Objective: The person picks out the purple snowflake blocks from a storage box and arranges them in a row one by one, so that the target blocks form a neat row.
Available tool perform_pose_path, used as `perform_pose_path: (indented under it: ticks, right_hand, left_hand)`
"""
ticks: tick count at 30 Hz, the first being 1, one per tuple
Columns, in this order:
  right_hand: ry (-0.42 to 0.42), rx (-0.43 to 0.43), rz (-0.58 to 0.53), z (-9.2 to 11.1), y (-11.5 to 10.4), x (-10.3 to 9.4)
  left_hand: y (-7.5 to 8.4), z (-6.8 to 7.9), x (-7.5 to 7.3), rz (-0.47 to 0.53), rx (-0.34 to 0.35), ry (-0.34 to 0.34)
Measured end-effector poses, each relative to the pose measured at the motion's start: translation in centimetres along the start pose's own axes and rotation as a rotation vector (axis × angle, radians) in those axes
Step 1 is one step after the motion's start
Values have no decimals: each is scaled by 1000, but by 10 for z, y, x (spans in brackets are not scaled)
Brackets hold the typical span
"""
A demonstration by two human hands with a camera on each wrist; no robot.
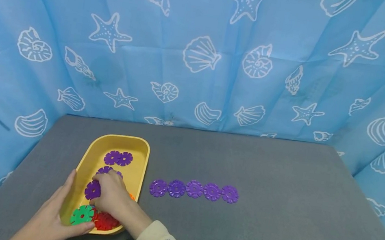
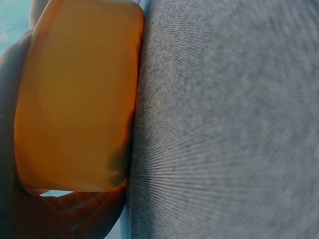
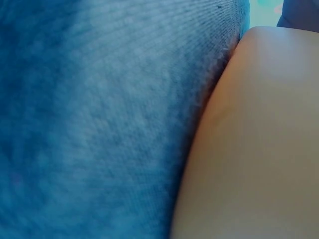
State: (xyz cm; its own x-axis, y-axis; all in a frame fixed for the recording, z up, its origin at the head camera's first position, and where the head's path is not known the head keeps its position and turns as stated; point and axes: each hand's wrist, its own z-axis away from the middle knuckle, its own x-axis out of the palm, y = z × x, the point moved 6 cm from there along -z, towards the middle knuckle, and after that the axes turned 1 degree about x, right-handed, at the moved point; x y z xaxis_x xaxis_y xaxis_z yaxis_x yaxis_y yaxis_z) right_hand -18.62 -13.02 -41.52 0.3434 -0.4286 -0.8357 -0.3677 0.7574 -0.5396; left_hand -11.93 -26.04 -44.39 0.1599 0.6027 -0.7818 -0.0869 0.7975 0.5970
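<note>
A yellow tray (image 1: 120,139) stands at the left of the table, holding notched plastic discs. My left hand (image 1: 50,215) holds its near left corner, thumb on the near rim, fingers along the left side. In the left wrist view the tray's outer wall (image 2: 79,94) sits against that hand. My right hand (image 1: 112,193) reaches into the tray, fingers bent down among purple discs (image 1: 92,190); its fingertips are partly hidden, so a grip cannot be made out. A green disc (image 1: 82,215) and several red discs (image 1: 106,222) lie at the tray's near end.
Right of the tray, a row of several purple discs (image 1: 194,189) lies side by side on the grey table (image 1: 280,181). More purple discs (image 1: 112,157) lie at the tray's far end. A blue curtain (image 1: 197,84) with shell patterns hangs behind the table.
</note>
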Motion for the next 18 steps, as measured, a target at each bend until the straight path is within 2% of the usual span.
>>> perform_pose_path:
  ticks: [6, 10, 18]
  right_hand:
    - [1, -23, 17, 0, 0, -1]
    - [-6, 12, 20, 0, -1, 0]
    - [28, 34, 52, 4, -5, -2]
  left_hand:
    - [0, 0, 0, 1, -10, -19]
    - [0, -1, 1, 2, -30, -29]
    - [1, 1, 0, -16, 7, 4]
